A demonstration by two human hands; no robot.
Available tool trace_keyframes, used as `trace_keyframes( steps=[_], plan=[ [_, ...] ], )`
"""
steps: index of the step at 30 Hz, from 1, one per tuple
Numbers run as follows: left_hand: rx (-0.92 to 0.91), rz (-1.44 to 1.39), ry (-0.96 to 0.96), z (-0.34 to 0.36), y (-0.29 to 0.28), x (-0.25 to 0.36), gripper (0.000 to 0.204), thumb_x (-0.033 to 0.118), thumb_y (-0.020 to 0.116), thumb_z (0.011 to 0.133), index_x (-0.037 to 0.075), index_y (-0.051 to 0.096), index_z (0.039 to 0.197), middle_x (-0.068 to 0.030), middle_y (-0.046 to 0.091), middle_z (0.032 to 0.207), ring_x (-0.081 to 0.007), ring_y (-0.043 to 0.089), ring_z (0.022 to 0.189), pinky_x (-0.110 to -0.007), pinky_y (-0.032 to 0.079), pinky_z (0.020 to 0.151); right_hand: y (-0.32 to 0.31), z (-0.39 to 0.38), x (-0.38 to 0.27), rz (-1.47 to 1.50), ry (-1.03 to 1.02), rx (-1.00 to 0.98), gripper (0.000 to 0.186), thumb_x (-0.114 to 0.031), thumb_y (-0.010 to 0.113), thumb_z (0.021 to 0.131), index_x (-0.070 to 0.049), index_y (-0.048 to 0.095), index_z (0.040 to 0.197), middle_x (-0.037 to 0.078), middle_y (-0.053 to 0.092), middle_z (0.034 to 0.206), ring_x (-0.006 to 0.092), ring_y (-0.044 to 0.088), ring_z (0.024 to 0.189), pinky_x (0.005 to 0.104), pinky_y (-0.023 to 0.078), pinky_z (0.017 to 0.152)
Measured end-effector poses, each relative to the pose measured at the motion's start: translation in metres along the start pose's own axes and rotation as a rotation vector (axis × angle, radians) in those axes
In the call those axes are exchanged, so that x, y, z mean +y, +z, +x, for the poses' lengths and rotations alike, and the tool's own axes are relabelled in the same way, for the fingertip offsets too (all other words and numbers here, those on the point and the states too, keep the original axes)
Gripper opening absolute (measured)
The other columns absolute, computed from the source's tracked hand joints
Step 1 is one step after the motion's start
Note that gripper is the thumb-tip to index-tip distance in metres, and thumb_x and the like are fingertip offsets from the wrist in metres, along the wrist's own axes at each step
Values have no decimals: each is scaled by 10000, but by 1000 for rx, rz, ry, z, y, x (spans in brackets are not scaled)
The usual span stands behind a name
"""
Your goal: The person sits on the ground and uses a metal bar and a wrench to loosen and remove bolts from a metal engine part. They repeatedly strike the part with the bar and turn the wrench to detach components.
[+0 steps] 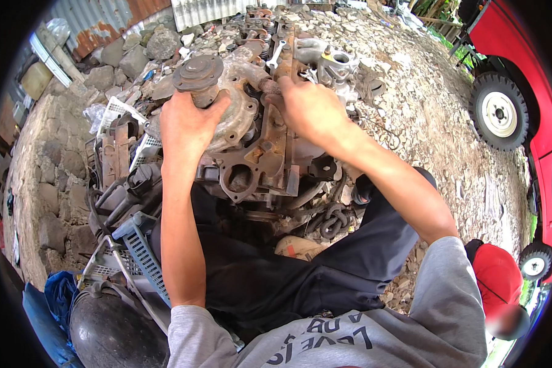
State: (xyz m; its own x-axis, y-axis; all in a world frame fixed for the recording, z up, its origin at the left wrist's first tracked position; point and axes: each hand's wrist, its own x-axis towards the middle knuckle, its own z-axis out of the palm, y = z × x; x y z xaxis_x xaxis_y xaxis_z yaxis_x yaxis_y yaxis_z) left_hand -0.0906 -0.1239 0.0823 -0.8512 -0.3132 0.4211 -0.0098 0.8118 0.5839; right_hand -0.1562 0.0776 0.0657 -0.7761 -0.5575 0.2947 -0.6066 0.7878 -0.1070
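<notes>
My left hand (189,122) is closed round the neck of a water pump, with its thumb under the round flange (199,71). The pump's grey metal housing (230,116) sits tilted over the near left of a rusty engine (275,138). My right hand (313,109) is closed at the engine's upper side, beside a short rusty pipe (270,86) that runs from the pump. Its fingertips are hidden, so what they grip does not show. An open-end wrench (277,54) lies on the engine just beyond my right hand.
A grey carburettor-like casting (337,64) stands right of the engine. Crates with metal parts (144,242) crowd my left side; a dark chain (333,222) lies before my legs. Stones line the left; a red vehicle's wheel (498,111) and a person in red (497,276) are at right.
</notes>
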Motion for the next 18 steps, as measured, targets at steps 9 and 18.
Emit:
trace_keyframes(
  steps=[9,18],
  plan=[
    [-12,24,9,4,3,-2,483,309,788,747,56,662,1138,-189,717,1025,-368,677,989,-424,534,860,-1,4,12,1125,445,-244,360,-354,552,985,-33,623,1134,113,658,803,258,688,698,374,552,575],
    [-4,19,15,3,2,-2,458,316,786,750,45,680,1104,-185,719,1021,-367,679,982,-422,532,863,-5,4,23,1800,582,-521,347,-306,580,947,-10,625,1121,127,672,820,215,647,610,311,539,530]
  ],
)
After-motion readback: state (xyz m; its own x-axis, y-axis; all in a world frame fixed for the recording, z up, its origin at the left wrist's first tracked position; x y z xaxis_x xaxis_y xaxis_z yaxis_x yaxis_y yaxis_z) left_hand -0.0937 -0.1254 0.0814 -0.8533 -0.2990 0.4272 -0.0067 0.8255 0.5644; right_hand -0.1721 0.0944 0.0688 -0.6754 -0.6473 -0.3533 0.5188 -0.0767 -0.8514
